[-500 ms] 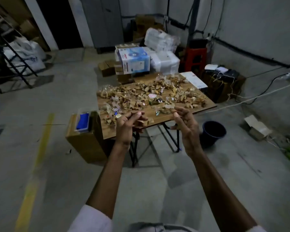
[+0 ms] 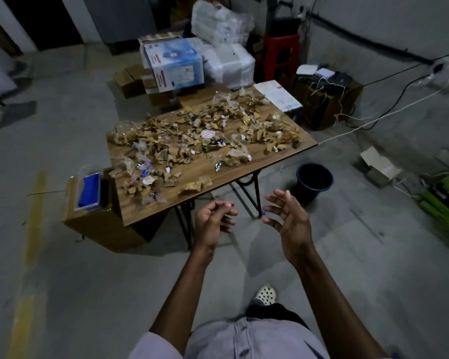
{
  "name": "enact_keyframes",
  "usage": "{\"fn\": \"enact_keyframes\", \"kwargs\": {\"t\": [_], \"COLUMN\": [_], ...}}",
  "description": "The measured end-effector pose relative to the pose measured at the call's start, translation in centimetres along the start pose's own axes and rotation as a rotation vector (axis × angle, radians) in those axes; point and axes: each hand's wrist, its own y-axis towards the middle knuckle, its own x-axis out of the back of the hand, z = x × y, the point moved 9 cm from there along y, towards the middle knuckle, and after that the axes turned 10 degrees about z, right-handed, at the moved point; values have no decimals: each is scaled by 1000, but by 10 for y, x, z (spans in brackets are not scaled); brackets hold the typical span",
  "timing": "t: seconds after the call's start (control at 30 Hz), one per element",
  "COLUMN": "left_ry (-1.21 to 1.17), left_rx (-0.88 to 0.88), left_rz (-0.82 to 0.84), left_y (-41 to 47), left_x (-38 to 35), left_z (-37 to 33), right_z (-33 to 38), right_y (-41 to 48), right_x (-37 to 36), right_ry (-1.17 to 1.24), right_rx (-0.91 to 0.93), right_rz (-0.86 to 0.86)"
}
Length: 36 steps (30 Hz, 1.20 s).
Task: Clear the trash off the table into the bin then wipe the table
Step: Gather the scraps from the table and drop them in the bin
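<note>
Both hands are in the air in front of the desk's [image 2: 246, 170] near edge, touching nothing on it. Left hand [image 2: 213, 219]: fingers curled in toward the thumb, can't tell if anything is pinched. Right hand [image 2: 288, 219]: fingers spread and relaxed, palm facing left, holding nothing. Trash [image 2: 197, 141], torn brown scraps and clear wrappers, covers most of the desk, beyond both hands and well apart from them. Bin [image 2: 309, 190] stands on the floor just right of the desk, beyond the right hand. Blue cloth [image 2: 90, 189] lies in a tray on a box [image 2: 101, 225] at the desk's left.
</note>
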Motion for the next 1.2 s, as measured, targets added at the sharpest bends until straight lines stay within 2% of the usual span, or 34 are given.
{"fn": "enact_keyframes", "kwargs": {"t": [0.33,0.6,0.87,1.07,1.2], "left_ry": [15,114,283,-66,-230], "left_rx": [100,246,381,597,748], "left_rz": [-52,33,31,-186,-277], "left_y": [98,147,243,329,361], "left_x": [-50,-87,-85,-73,-66], "left_z": [19,47,71,66,77], "right_z": [28,-1,-17,-8,-1], "right_y": [97,149,240,339,397], "right_x": [72,101,108,120,151], "right_ry": [-47,-102,-311,-419,-690], "right_rx": [-82,-236,-326,-388,-358], "right_rz": [-33,-76,-3,28,-44]}}
